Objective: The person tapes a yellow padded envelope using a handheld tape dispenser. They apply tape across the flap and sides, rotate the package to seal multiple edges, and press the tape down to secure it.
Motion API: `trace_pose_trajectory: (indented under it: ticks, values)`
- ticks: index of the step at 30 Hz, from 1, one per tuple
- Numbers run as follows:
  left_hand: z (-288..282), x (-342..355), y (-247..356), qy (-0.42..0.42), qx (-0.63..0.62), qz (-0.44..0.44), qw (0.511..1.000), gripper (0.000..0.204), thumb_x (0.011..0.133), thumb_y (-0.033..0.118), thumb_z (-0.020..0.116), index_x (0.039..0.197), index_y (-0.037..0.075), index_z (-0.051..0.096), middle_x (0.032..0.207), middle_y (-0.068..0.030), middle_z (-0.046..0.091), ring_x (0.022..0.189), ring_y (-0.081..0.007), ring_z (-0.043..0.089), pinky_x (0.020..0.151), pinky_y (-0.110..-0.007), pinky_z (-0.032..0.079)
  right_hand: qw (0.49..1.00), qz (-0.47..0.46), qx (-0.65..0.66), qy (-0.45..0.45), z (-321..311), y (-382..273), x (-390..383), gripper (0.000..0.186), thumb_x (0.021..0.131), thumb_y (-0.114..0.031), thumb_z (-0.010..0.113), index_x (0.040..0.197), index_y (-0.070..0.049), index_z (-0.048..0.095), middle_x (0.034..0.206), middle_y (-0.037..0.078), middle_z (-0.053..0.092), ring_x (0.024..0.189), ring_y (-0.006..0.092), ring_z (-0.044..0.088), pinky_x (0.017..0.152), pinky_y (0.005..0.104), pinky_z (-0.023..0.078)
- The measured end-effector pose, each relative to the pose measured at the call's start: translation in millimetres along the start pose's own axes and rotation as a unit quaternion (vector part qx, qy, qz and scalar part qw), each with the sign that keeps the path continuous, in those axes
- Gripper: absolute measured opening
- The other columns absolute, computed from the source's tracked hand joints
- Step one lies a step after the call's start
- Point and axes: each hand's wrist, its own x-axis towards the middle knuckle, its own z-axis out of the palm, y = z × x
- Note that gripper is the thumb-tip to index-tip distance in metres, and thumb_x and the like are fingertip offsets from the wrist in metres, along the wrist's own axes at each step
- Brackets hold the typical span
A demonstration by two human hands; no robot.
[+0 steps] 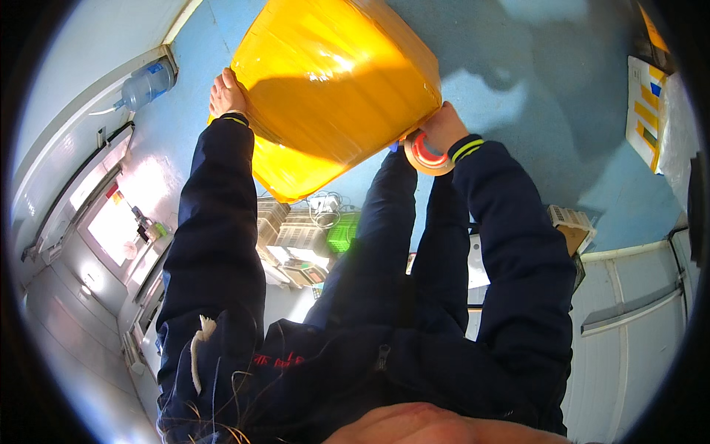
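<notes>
A large box (333,81) wrapped in shiny yellow tape is held tilted in front of me, above the blue floor. My left hand (227,94) grips its left edge, fingers curled over the side. At the box's lower right corner, my right hand (444,127) is closed on a roll of packing tape (427,154) with a red core. A small blue part shows next to the roll, partly covered by the box. The right fingertips are hidden, and the hand touches the box edge there.
A clear blue water jug (148,85) lies by the left wall. Behind my legs stand plastic crates (299,226) and a green basket (343,231). At the far right is a white carton (645,111) with yellow tape strips. Another crate (573,228) stands beside my right arm.
</notes>
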Motion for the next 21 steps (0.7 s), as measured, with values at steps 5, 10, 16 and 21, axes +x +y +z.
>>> trace_pose_trajectory:
  ticks: [5, 10, 16, 21]
  values:
    - [3, 3, -2, -0.005, -0.001, 0.024, 1.0, 0.049, 0.097, 0.053, 0.025, 0.126, 0.025, 0.053, 0.118, -0.0098, 0.06, 0.114, -0.031, 0.053, 0.095, -0.049, 0.038, 0.986, -0.056, 0.094, 0.126, 26, -126, 8, 0.03, 0.082, -0.023, 0.056, 0.111, -0.014, 0.061, 0.108, 0.013, 0.063, 0.106, 0.0333, 0.058, 0.087, 0.0462, 0.046]
    - [18, -3, -9, 0.044, -0.076, -0.057, 0.994, 0.056, 0.095, 0.059, 0.026, 0.121, 0.02, 0.058, 0.119, -0.0108, 0.06, 0.115, -0.0314, 0.052, 0.1, -0.053, 0.031, 0.989, -0.045, 0.128, 0.063, 21, -193, -12, 0.023, 0.077, -0.019, 0.061, 0.099, -0.016, 0.061, 0.079, 0.008, 0.061, 0.08, 0.0242, 0.062, 0.069, 0.0389, 0.04]
    - [28, -10, -26, 0.028, -0.02, 0.066, 0.997, 0.041, 0.097, 0.048, 0.032, 0.119, 0.023, 0.056, 0.116, -0.0058, 0.059, 0.11, -0.0312, 0.053, 0.096, -0.053, 0.033, 0.953, 0.006, 0.252, 0.168, -85, -197, -27, 0.057, 0.064, -0.019, 0.077, 0.118, -0.015, 0.058, 0.089, 0.009, 0.059, 0.083, 0.0252, 0.061, 0.069, 0.0379, 0.041]
    - [16, -15, -26, 0.046, -0.163, 0.084, 0.982, 0.034, 0.098, 0.041, 0.038, 0.116, 0.021, 0.058, 0.112, -0.0068, 0.06, 0.109, -0.0289, 0.054, 0.097, -0.048, 0.034, 0.94, 0.175, 0.153, 0.248, -132, -195, 52, 0.054, 0.073, -0.024, 0.073, 0.121, -0.008, 0.054, 0.096, 0.012, 0.058, 0.091, 0.0302, 0.059, 0.078, 0.0403, 0.045]
